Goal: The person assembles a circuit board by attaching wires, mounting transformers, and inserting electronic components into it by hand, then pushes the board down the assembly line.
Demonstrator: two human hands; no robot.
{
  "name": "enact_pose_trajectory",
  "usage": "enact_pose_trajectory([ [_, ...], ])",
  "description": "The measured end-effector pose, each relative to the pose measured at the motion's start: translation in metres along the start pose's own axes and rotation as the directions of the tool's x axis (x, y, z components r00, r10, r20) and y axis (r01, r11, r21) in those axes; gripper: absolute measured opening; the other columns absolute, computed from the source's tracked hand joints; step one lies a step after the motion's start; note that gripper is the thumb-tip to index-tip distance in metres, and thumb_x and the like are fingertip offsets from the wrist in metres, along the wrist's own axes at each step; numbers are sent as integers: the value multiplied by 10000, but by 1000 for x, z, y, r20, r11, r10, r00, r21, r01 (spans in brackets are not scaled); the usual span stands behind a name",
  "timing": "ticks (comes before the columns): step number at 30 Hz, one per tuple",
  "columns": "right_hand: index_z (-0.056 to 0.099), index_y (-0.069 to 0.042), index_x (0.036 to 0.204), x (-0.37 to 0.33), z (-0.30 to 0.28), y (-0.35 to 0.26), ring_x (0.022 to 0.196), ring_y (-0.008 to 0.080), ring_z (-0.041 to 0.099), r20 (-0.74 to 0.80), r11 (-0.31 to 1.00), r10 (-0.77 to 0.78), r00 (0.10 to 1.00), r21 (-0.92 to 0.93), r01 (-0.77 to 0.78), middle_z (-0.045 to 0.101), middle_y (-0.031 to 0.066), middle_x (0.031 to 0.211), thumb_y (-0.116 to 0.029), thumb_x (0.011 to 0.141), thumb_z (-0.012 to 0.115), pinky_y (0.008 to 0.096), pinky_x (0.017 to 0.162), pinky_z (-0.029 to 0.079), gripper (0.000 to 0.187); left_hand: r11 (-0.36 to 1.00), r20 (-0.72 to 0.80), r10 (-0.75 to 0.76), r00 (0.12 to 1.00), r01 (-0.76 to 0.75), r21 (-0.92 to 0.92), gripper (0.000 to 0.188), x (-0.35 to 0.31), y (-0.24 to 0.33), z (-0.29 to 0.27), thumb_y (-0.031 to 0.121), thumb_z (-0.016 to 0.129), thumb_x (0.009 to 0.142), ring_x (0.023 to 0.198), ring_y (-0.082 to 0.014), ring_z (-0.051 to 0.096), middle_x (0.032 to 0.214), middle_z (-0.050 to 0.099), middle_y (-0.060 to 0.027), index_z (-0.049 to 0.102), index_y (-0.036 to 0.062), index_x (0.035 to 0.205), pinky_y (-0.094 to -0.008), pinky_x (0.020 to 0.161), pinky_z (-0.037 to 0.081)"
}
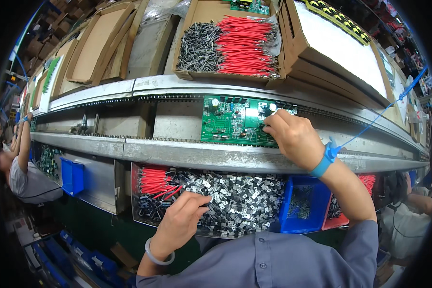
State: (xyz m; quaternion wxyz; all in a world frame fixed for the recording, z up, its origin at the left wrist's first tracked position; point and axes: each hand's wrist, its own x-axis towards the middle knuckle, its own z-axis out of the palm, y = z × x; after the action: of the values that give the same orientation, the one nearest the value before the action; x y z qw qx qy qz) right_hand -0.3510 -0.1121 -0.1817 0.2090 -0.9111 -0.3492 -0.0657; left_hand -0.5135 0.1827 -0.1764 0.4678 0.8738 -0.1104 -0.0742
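A green circuit board [224, 117] with small parts on it lies across the two metal rails. My right hand [295, 137], with a blue wrist strap, reaches over the board's right end. Its fingers are pinched together at the board, and they hide what they hold, if anything. Over a bin of loose black transistors with metal tabs [245, 204] hovers my left hand [183, 216], a pale bangle on its wrist. Thumb and fingertips are closed there; whatever lies between them is too small to name.
A cardboard box [192, 74] of red wires and dark leaded parts stands beyond the rails. Nearer are more red wires [153, 181], a blue bin [283, 223] and a red bin [336, 222]. A blue cord [369, 126] runs from my right wrist. Other people sit at both sides.
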Motion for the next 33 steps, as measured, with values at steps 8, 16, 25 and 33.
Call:
enact_pose_trajectory([
  [8, 635, -42, 955, -2, -3, -5, 657, 322, 660, 34, 990, -72, 997, -122, 75, 602, 114, 816, -98, 878, 750, 434, 546, 529, 149, 1000, 10, 3, 1000, -3, -8, 287, 1, 5, -3, -50, 745, 873, 830, -272, 674, 1009, 688, -140, 728, 15, 1152, -338, 733, 545],
  [16, 578, -19, 848, 13, -7, -15, 696, 342, 686, 163, 979, -28, 986, -194, 60, 619, 139, 799, -47, 829, 669, 445, 601, 555, 97, 974, -111, -79, 991, 53, -222, 308, 21, 4, -8, -157, 745, 830, 978, -183, 673, 1074, 688, -130, 710, -61, 1121, -293, 822, 552],
  [25, 587, -31, 815, -14, -28, 1, 689, 345, 694, 189, 975, 56, 980, -222, -13, 648, 133, 800, -31, 804, 650, 458, 614, 564, 64, 845, -150, -171, 974, 67, -530, 272, 73, -1, -8, -124, 647, 959, 1029, -169, 686, 1125, 659, -113, 657, -100, 1230, -277, 927, 573],
  [33, 598, -55, 815, -20, -21, -1, 718, 288, 708, 53, 969, 23, 998, -246, -10, 628, 97, 791, -54, 782, 655, 416, 570, 569, 66, 989, -81, -30, 996, 18, -149, 226, 113, -7, -1, -39, 665, 991, 923, -83, 594, 1052, 639, -46, 677, -47, 1217, -231, 846, 485],
])
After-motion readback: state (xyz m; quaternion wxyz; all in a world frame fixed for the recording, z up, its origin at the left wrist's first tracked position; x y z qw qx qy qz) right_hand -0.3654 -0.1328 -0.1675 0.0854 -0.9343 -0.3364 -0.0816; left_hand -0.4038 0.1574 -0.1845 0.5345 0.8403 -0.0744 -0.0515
